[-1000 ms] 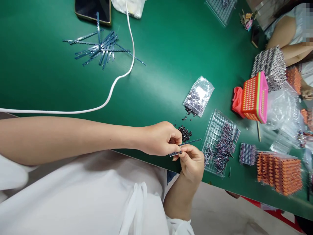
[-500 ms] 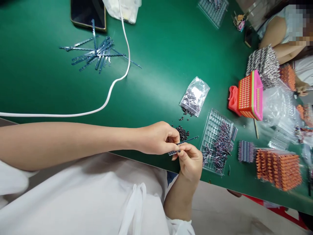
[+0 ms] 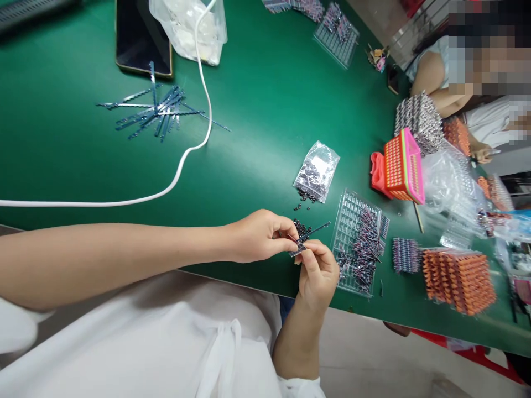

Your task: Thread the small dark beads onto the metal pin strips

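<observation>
My left hand (image 3: 263, 235) reaches in from the left, finger and thumb pinched on something small and thin that I cannot make out. Close against it, my right hand (image 3: 318, 273) pinches a short, dark ridged strip (image 3: 297, 251) between thumb and fingers. A thin dark-blue strip (image 3: 318, 230) sticks out to the upper right from between the hands; which hand holds it is unclear. Just behind the fingertips lies a heap of small black beads (image 3: 302, 228). Right of my hands, a clear plastic tray (image 3: 343, 224) carries many thin dark pieces (image 3: 367, 237), some pinkish.
A clear bag of beads (image 3: 317, 170) lies beyond the heap. Wavy blue strips (image 3: 160, 110) lie near a phone (image 3: 143, 38) and a white cable (image 3: 182, 160). At right are orange stacks (image 3: 458, 281), a bundle (image 3: 406, 255), baskets (image 3: 398, 168) and another person's hand (image 3: 481, 152).
The view has shifted, so most table items appear further left. The thin blue strip between my hands now tilts more steeply upward. Both hands remain pinched close together.
</observation>
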### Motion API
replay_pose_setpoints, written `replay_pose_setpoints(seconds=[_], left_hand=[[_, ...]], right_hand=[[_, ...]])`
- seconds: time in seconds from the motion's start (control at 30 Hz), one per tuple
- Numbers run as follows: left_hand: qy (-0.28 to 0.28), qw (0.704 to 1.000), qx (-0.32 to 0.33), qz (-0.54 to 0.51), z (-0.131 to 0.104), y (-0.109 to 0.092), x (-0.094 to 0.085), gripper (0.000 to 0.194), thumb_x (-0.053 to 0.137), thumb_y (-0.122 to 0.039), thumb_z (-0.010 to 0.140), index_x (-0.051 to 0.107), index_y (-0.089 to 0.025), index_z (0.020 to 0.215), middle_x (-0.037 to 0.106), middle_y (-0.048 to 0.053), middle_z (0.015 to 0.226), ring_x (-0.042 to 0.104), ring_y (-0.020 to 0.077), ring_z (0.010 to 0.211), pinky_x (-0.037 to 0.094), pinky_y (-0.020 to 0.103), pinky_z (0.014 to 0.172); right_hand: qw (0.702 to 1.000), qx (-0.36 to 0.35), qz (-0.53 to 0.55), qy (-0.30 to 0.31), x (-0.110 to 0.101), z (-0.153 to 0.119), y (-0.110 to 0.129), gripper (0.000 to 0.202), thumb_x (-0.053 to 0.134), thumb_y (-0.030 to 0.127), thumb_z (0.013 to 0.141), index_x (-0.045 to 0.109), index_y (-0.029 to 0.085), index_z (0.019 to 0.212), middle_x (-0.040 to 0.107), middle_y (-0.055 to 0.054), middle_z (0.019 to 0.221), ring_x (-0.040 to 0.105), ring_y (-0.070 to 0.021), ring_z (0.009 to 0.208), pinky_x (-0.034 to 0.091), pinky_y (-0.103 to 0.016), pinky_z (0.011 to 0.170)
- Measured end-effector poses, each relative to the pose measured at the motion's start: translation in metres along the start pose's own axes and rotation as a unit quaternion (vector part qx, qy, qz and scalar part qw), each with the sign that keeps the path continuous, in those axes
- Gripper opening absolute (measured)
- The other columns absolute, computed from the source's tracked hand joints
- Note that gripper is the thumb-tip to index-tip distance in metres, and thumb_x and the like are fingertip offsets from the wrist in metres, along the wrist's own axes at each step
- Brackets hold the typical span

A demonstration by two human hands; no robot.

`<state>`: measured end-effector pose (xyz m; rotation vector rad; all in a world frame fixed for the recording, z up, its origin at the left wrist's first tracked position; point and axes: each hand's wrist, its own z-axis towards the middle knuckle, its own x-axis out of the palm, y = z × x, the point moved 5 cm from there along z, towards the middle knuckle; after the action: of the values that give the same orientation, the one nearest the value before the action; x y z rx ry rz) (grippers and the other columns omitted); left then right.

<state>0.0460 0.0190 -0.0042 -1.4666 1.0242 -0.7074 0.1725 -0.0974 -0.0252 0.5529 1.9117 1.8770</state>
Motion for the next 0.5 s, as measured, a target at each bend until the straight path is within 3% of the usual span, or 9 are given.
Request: replay_pose_setpoints(seconds=[0.17, 0.33, 0.43, 0.5], left_hand=[[0.032, 0.994, 0.09, 0.054, -0.002, -0.008, 0.0, 0.013, 0.061, -0.022, 0.088, 0.071, -0.015, 0.084, 0.07, 0.004, 0.082, 0.062, 0.0153, 0.076, 0.045, 0.025, 0.072], [0.091, 0.989, 0.108, 0.039, -0.004, -0.01, 0.005, 0.011, 0.06, -0.019, 0.087, 0.071, -0.017, 0.085, 0.071, 0.003, 0.081, 0.064, 0.015, 0.078, 0.047, 0.024, 0.074], [0.078, 0.994, 0.07, 0.029, -0.002, -0.007, 0.004, 0.013, 0.061, -0.024, 0.087, 0.071, -0.016, 0.086, 0.073, 0.003, 0.084, 0.065, 0.0156, 0.079, 0.047, 0.025, 0.073], [0.043, 0.998, 0.029, 0.03, 0.001, -0.003, -0.001, 0.016, 0.063, -0.031, 0.087, 0.071, -0.017, 0.086, 0.074, 0.003, 0.085, 0.066, 0.0165, 0.08, 0.047, 0.026, 0.073]], right_hand=[[0.996, 0.035, 0.051, 0.063, 0.0, 0.001, -0.006, 0.015, 0.073, 0.036, 0.079, 0.07, 0.021, 0.079, 0.061, 0.0, 0.074, 0.056, -0.0112, 0.059, 0.044, -0.024, 0.049], [0.996, 0.025, 0.025, 0.088, 0.0, -0.005, -0.002, 0.016, 0.068, 0.036, 0.083, 0.07, 0.021, 0.078, 0.06, -0.001, 0.074, 0.054, -0.0117, 0.06, 0.044, -0.025, 0.052], [0.994, -0.034, -0.094, 0.037, -0.013, -0.012, 0.013, 0.012, 0.067, 0.031, 0.085, 0.071, 0.02, 0.082, 0.061, -0.001, 0.076, 0.057, -0.013, 0.064, 0.045, -0.026, 0.056], [0.976, -0.092, -0.188, -0.054, -0.035, -0.015, 0.026, 0.009, 0.069, 0.029, 0.085, 0.072, 0.021, 0.086, 0.063, -0.002, 0.079, 0.06, -0.0148, 0.071, 0.047, -0.027, 0.062]])
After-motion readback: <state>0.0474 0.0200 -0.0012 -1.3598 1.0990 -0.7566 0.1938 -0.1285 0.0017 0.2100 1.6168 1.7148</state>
